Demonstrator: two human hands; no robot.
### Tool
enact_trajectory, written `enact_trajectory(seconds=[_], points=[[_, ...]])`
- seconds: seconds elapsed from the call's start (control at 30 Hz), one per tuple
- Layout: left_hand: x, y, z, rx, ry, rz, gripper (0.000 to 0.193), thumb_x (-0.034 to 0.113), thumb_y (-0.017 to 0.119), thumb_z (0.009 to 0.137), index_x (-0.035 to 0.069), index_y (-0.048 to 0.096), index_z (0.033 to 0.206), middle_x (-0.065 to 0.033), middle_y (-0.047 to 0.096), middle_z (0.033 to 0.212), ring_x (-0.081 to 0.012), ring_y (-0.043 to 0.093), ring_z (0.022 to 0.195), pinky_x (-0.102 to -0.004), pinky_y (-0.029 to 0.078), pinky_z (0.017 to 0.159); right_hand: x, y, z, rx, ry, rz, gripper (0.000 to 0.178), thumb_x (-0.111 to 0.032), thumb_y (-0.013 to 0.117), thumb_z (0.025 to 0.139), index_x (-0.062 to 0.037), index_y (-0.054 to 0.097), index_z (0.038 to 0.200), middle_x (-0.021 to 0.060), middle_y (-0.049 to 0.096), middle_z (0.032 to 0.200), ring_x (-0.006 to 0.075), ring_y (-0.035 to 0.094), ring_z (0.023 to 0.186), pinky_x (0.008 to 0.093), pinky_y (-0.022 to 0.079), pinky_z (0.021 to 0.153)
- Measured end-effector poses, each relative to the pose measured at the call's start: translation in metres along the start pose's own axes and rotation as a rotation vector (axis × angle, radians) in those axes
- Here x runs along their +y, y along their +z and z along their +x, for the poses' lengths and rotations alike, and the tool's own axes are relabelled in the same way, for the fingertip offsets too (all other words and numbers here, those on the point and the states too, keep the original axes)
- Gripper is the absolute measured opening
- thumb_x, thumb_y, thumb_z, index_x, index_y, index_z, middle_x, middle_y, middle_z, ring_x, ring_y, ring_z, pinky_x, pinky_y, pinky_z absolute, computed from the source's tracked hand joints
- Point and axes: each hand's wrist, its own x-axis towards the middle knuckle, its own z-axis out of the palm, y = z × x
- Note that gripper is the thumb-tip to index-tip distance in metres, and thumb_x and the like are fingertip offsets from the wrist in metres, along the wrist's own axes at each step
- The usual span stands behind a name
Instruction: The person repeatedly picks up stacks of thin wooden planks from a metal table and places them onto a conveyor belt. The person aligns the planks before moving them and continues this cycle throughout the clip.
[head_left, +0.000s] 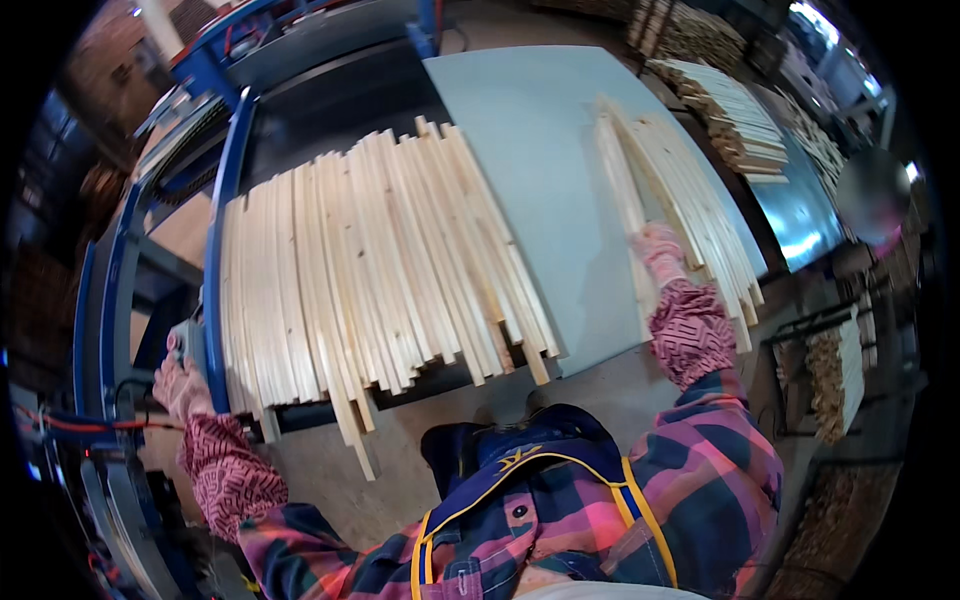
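My right hand (pixel 661 254), in a pale glove with a patterned sleeve cover, is closed around a pale wooden strip (pixel 622 180). The strip stands at an angle to a small row of wooden strips (pixel 690 190) on its right and is slightly blurred. To the left, my left hand (pixel 182 386) reaches to a small grey control box (pixel 186 344) on the machine's side. Its fingers are apart and hold nothing; whether they press a button I cannot tell. Between my hands lies a wide row of wooden strips (pixel 370 260), side by side with uneven ends.
A pale grey board (pixel 530 150) lies under the right-hand strips. The blue machine frame (pixel 228 190) borders the wide row on the left, over a dark bed (pixel 340 100). Stacked strips (pixel 735 125) stand at the far right, and a rack with bundled wood (pixel 835 375) stands nearer.
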Motion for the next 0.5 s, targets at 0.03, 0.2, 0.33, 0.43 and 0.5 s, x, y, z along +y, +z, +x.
enact_trajectory(seconds=[0.03,0.2,0.33,0.43,0.5], points=[[0.005,-0.001,0.001,-0.009,-0.059,-0.01,0.054,0.045,0.038,0.095,0.01,0.045,0.135,-0.0056,0.046,0.139,-0.0244,0.037,0.131,-0.0395,0.025,0.108,-0.003,-0.003,-0.006,0.024,0.051,-0.023,0.048,-0.044,0.061,0.073,-0.0068,0.066,0.104,0.0166,0.062,0.109,0.0323,0.058,0.105,0.0414,0.047,0.086],[0.026,-0.036,-0.01,-0.164,-0.131,0.094,0.061,0.052,0.042,0.092,0.013,0.041,0.139,-0.009,0.046,0.139,-0.0294,0.032,0.134,-0.0428,0.022,0.109,-0.03,-0.024,-0.034,-0.111,0.144,0.065,0.053,-0.048,0.061,0.075,-0.0062,0.065,0.106,0.0161,0.064,0.103,0.0327,0.062,0.1,0.0446,0.047,0.087],[0.112,-0.085,-0.039,0.142,0.103,-0.181,0.058,0.047,0.062,0.081,0.018,0.051,0.13,-0.0115,0.06,0.115,-0.0307,0.049,0.113,-0.0439,0.038,0.095,-0.012,-0.063,-0.029,-0.089,-0.03,0.233,0.054,-0.053,0.061,0.075,-0.0064,0.065,0.103,0.0161,0.064,0.102,0.034,0.062,0.097,0.0432,0.05,0.082],[0.217,-0.108,-0.099,0.168,0.516,-0.78,0.058,0.038,0.067,0.079,0.015,0.051,0.129,-0.0126,0.058,0.117,-0.0287,0.05,0.113,-0.0388,0.039,0.097,0.048,-0.105,-0.004,0.002,-0.114,0.212,0.052,-0.052,0.061,0.075,-0.0066,0.065,0.1,0.0171,0.064,0.101,0.0346,0.062,0.096,0.0404,0.051,0.08],[0.294,-0.118,-0.156,0.09,0.732,-0.852,0.058,0.035,0.068,0.079,0.015,0.05,0.13,-0.0111,0.055,0.125,-0.0272,0.049,0.118,-0.0365,0.036,0.102,0.107,-0.138,0.028,0.16,-0.139,0.016,0.046,-0.047,0.062,0.076,-0.0076,0.064,0.1,0.0178,0.063,0.103,0.0345,0.062,0.097,0.0407,0.051,0.08]])
